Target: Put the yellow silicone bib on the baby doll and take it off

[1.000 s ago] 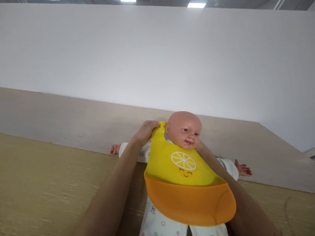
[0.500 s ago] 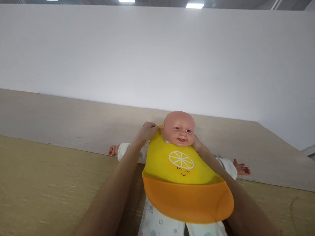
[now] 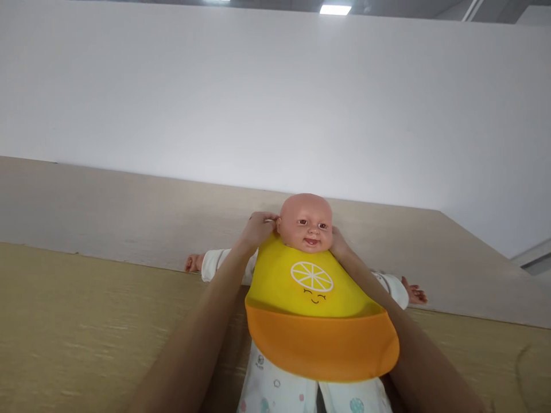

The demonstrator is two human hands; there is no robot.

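Observation:
A bald baby doll [image 3: 306, 221] lies on its back with its arms spread. Across its chest is a yellow bib [image 3: 275, 287] with a white citrus slice, a smiling face and an orange catch pocket [image 3: 322, 347]. My left hand [image 3: 258, 226] is closed at the bib's upper corner, beside the doll's ear, its fingertips partly behind the neck. On the other side of the head, my right hand [image 3: 339, 244] reaches behind the neck at the bib's edge. The doll's head hides its fingers. The bib's neck ends are out of sight.
Beneath the doll is a yellowish wood-like surface [image 3: 107, 321], with a paler raised strip [image 3: 129, 212] crossing behind it. A plain white wall [image 3: 275, 103] stands beyond. The doll wears white patterned clothing [image 3: 279, 384].
The left hand's fingertips have slipped further in behind the doll's neck, and the bib's corner by them is less visible. The view has shifted slightly; the right hand stays behind the neck.

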